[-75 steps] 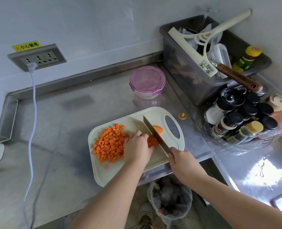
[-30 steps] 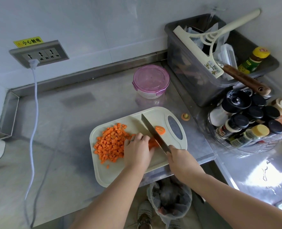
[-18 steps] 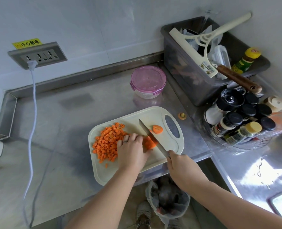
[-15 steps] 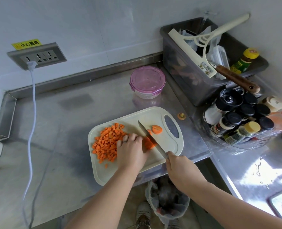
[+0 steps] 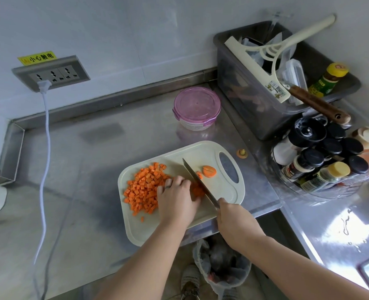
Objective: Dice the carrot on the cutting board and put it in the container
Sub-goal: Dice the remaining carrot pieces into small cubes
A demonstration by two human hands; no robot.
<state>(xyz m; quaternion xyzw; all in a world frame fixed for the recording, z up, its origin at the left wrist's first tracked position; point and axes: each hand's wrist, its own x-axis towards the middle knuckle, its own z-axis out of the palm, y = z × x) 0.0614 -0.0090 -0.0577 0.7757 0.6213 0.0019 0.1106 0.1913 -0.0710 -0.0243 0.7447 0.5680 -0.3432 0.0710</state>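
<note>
A cream cutting board (image 5: 226, 193) lies on the steel counter. A pile of diced carrot (image 5: 144, 189) covers its left part. My left hand (image 5: 176, 200) presses down with curled fingers on the remaining carrot strips (image 5: 197, 190). My right hand (image 5: 233, 215) grips the handle of a knife (image 5: 197, 182), whose blade runs along the right side of those strips. A carrot end slice (image 5: 209, 171) and a small bit lie to the right of the blade. The round container (image 5: 197, 108) with a pink lid stands behind the board, closed.
A grey bin (image 5: 272, 83) with a squeegee and bottles stands at the back right. A rack of spice jars (image 5: 322, 156) sits to the right of the board. A carrot top (image 5: 242, 153) lies on the counter. A white cord (image 5: 44, 169) hangs from the wall socket. A trash bag (image 5: 221, 263) sits below.
The knife and my left hand have shifted leftward along the carrot strips while chopping. More cut pieces lie by the blade. The end slice stays in place.
</note>
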